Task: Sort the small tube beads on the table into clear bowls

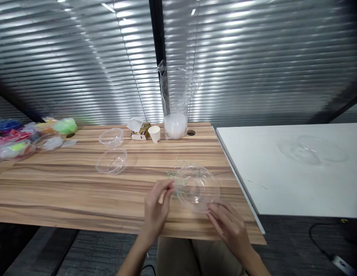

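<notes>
A clear plastic bowl with a lid (197, 187) sits near the front edge of the wooden table (66, 191). My left hand (157, 209) pinches its left rim with thumb and fingers. My right hand (228, 226) touches the bowl's near right rim with the fingertips. Something faintly green shows at the bowl's far left side; I cannot tell what it is.
Two empty clear bowls (111, 137) (112, 161) lie left of centre. A paper cup (154, 134), a small carton (141, 131) and a tall clear bag of white material (176, 124) stand at the back. Coloured bags (20, 138) crowd the far left. A white table (296, 172) adjoins on the right.
</notes>
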Demonstrator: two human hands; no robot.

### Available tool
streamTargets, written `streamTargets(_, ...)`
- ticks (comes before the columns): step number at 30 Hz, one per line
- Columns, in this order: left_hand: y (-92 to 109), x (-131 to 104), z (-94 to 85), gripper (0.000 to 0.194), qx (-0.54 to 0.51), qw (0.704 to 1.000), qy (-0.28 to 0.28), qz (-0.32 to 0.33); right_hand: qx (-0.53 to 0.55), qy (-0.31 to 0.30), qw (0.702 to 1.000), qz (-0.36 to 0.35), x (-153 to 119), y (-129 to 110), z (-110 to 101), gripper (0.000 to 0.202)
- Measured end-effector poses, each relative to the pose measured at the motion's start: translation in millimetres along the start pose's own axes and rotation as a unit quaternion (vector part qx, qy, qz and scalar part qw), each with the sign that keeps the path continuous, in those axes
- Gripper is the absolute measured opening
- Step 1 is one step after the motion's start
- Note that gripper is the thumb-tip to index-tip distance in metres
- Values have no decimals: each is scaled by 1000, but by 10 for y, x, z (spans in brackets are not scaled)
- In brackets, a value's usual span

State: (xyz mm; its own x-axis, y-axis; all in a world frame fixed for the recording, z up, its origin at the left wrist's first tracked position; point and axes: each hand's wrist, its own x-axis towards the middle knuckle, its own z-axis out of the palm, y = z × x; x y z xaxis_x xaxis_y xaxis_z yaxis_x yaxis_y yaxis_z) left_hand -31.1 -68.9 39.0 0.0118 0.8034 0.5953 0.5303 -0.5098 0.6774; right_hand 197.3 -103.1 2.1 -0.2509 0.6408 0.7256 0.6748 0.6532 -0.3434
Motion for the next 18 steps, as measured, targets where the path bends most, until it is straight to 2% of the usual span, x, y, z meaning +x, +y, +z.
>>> streamTargets(2, 285, -130, 91, 23, 27, 997, 15, 66, 2, 5, 1000, -22, 5, -144, -23, 28)
streamTargets(4, 432, -238, 196, 25, 23, 996, -9, 89, 0, 13, 999, -41, 14, -248, -52, 24)
streamTargets(6, 462, -307, 264, 26, 10, 993, -55, 108, 0, 20, 999, -47, -12, -304, -88, 20)
streamTargets(8, 409, -330, 265, 28, -1, 988, -79, 132, -1, 23, 999, -36, -83, -317, -130, 19)
streamTargets(11, 185, -280, 171, 23, 18, 993, -19, 116, -14, 24, 1000, -10, -240, -278, -204, 18)
streamTargets(13, -59, -206, 109, 16, 70, 996, 32, 38, -27, 22, 999, 3, -341, -238, -261, 18)
streamTargets(14, -197, -165, 95, 13, 94, 995, 26, -5, -31, 21, 999, 8, -384, -217, -291, 18)
streamTargets(16, -469, -89, 108, 18, 138, 988, -38, -60, -36, 16, 999, 16, -446, -175, -352, 19)
streamTargets(18, -682, -40, 159, 21, 149, 984, -61, -74, -34, 3, 999, 16, -480, -121, -415, 20)
